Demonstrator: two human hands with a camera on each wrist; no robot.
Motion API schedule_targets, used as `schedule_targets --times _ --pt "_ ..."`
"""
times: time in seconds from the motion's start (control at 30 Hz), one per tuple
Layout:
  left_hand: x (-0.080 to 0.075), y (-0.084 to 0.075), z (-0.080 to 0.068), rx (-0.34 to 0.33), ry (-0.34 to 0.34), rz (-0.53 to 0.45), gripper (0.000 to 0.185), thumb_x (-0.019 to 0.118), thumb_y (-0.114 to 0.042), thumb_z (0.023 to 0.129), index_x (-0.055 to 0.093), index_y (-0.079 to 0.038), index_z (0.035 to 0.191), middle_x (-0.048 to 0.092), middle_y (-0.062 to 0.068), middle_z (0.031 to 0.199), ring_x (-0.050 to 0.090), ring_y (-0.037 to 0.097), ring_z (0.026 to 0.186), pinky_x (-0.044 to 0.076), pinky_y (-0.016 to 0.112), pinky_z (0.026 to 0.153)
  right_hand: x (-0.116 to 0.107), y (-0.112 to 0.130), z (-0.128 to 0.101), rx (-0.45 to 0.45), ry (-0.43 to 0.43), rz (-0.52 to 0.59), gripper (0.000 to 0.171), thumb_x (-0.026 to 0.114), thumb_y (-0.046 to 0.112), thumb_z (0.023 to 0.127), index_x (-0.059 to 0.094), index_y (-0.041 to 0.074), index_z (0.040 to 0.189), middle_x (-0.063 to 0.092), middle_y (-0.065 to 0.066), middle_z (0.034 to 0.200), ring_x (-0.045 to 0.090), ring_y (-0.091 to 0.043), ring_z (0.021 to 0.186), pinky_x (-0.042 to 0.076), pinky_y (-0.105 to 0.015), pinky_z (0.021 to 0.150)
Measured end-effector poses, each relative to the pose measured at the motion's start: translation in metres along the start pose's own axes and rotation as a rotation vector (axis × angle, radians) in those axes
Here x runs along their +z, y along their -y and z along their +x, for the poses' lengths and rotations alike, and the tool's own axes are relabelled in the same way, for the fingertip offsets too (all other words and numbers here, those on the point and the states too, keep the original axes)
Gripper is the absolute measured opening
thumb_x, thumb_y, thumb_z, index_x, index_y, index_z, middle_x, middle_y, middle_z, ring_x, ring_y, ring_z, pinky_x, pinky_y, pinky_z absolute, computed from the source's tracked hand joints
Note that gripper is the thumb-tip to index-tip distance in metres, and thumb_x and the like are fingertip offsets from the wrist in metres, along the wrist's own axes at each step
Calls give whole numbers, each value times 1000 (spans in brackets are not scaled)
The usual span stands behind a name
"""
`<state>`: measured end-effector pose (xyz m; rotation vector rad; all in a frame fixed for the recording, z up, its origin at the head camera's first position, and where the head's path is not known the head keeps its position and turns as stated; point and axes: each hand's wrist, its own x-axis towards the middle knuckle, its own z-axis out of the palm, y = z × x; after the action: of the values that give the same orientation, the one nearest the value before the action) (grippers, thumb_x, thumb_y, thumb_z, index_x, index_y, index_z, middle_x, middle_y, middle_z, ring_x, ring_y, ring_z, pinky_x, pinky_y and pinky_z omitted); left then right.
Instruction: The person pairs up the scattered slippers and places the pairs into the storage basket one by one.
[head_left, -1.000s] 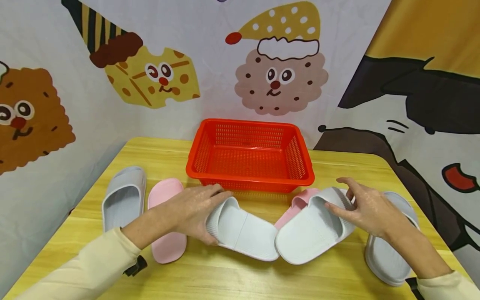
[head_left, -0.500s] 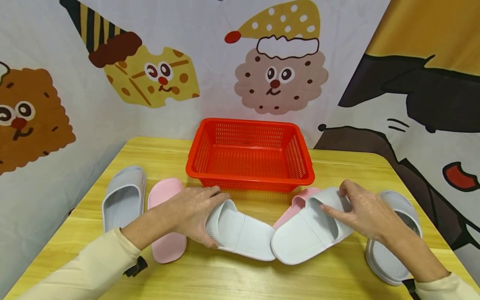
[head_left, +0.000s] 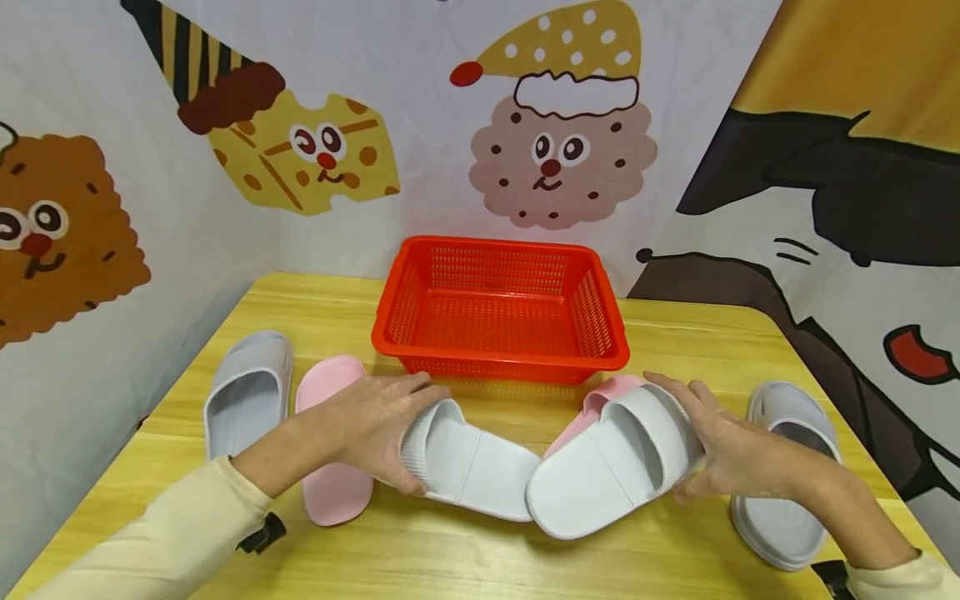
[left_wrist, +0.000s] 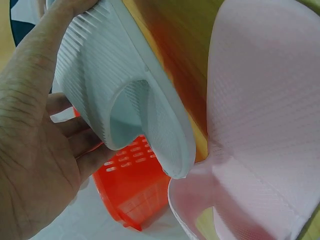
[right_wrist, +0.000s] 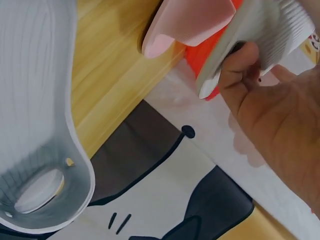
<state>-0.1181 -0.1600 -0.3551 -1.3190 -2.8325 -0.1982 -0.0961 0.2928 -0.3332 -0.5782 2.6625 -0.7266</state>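
Two white slippers lie in the middle of the table, heels meeting and toes pointing outward. My left hand point(head_left: 375, 429) grips the left white slipper point(head_left: 491, 471) across its ribbed strap, thumb at the near side and fingers over the far side. On the other white slipper point(head_left: 588, 483), my right hand point(head_left: 738, 454) holds the toe end, thumb near and fingers far. The right wrist view shows fingertips point(right_wrist: 242, 62) curled at that slipper's edge. Behind the right white slipper, a pink slipper point(head_left: 566, 432) is partly hidden. Another pink slipper point(head_left: 337, 496) lies beneath my left forearm.
A red plastic basket point(head_left: 498, 367) stands at the back of the wooden table point(head_left: 420, 558). One grey slipper point(head_left: 247, 417) lies at the far left, another grey slipper point(head_left: 780, 533) at the right, partly behind my right forearm. A cartoon-printed cloth point(head_left: 435, 167) hangs behind.
The right hand has shifted from the strap opening to around the toe of its white slipper. Both white slippers have moved slightly left; the left hand keeps its grip.
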Motion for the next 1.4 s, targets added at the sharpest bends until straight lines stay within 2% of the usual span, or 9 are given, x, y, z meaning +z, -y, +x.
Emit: schedule_targets --times 0.1,0.17,0.33,0.43,0.53,0.73,1.07,1.23,1.4 --pt "0 0 0 5 -8 -13 102 82 -71 56 56 -15 137 57 -2 110 58 14 93 53 37 82 1 1 3 8 18 -64 132 101 23 57 20 28 160 41 -18 130 54 -37 106 53 -62 83" --pt "0 0 0 7 -9 -22 101 82 -71 56 57 -15 136 56 -3 109 57 13 92 53 36 81 2 2 4 15 9 -101 127 101 24 57 26 24 159 45 -17 128 56 -34 101 56 -58 80" --pt "-1 0 0 -1 -1 -31 101 83 -69 57 56 -14 137 57 -2 111 57 13 92 53 36 80 6 4 3 -63 -100 -289 120 101 45 50 43 15 150 47 -8 119 47 -29 107 57 -53 80" --pt "0 0 -1 -4 -2 -35 101 83 -69 57 56 -14 137 57 -1 112 58 14 93 54 36 80 10 5 3 -124 -166 -376 119 99 53 47 47 11 145 44 -7 128 41 -31 113 53 -57 85" --pt "0 1 -2 -5 -10 -44 101 83 -70 57 56 -14 137 57 -1 112 58 14 93 54 36 79 13 5 5 -172 -180 -361 115 98 54 47 47 11 141 46 -4 134 47 -27 114 51 -56 87" --pt "1 1 -2 -3 -20 -37 101 82 -71 56 57 -15 137 58 -2 111 58 13 92 54 35 78 15 8 6 -176 -135 -285 109 97 53 52 46 11 139 56 4 124 57 -15 103 55 -44 84" --pt "3 1 -2 -11 -32 -15 101 81 -72 57 57 -15 137 59 -1 111 59 15 92 54 36 78 20 24 5 -177 -188 -414 111 86 70 61 47 8 144 54 -3 128 57 -24 106 53 -52 87" --pt "2 -1 -1 -20 -45 1 101 80 -73 57 58 -15 137 60 0 111 59 15 91 54 36 76 22 29 5 -178 -188 -431 110 84 70 62 47 8 144 53 -2 127 57 -24 107 53 -53 88" --pt "6 -4 -2 -20 -58 9 102 80 -74 57 59 -12 136 62 5 114 63 19 92 56 37 75 26 30 5 -205 -196 -444 110 85 68 62 47 6 145 54 -8 132 57 -30 112 51 -56 91"
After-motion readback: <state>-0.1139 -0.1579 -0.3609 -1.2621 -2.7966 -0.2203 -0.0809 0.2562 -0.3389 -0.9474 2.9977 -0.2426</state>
